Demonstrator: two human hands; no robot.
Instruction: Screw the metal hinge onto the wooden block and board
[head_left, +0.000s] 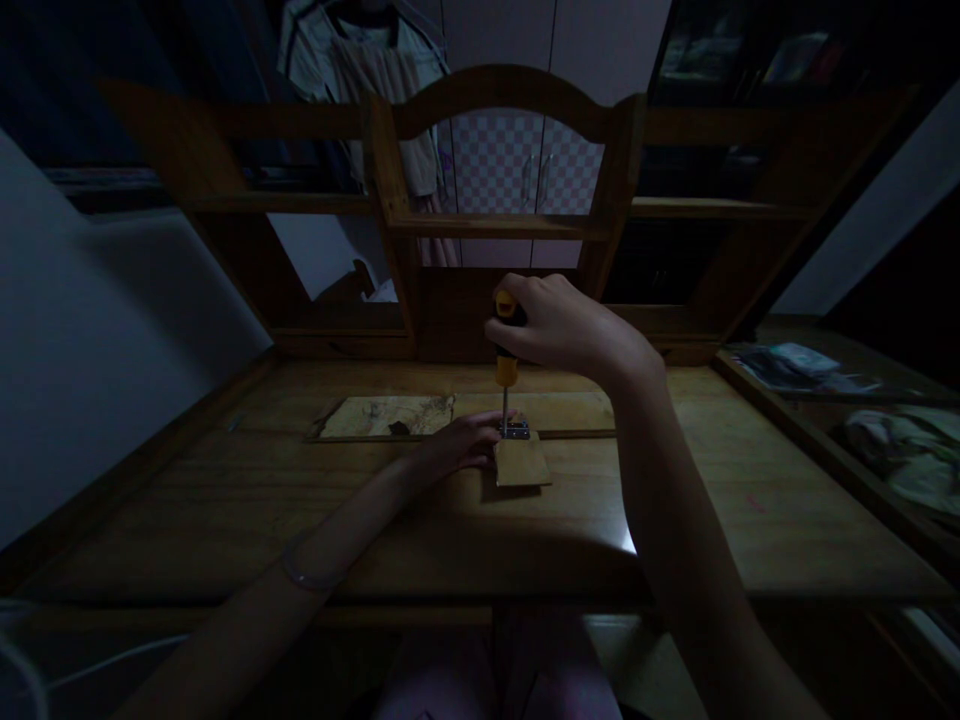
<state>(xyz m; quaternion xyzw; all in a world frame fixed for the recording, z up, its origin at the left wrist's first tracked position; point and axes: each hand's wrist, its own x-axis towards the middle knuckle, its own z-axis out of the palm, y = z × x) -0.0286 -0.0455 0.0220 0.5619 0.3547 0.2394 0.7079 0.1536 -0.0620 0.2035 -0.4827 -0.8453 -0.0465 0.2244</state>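
Note:
My right hand (551, 325) is wrapped round the yellow and black handle of a screwdriver (506, 372). The screwdriver stands upright, its shaft pointing down onto a small metal hinge (516, 431). That hinge lies across the joint between a small square wooden piece (523, 463) and a long wooden strip (566, 412). Beside them, my left hand (469, 440) presses its fingertips against the hinge and the left edge of the small piece. Whether the tip sits in a screw cannot be made out.
The pieces rest on a wooden desk (300, 500) with a raised shelf unit (502, 228) along its back. Part of the long strip has a rough, stained surface (386, 415). Plastic packets (806, 360) and cloth (900, 450) lie beyond the right edge.

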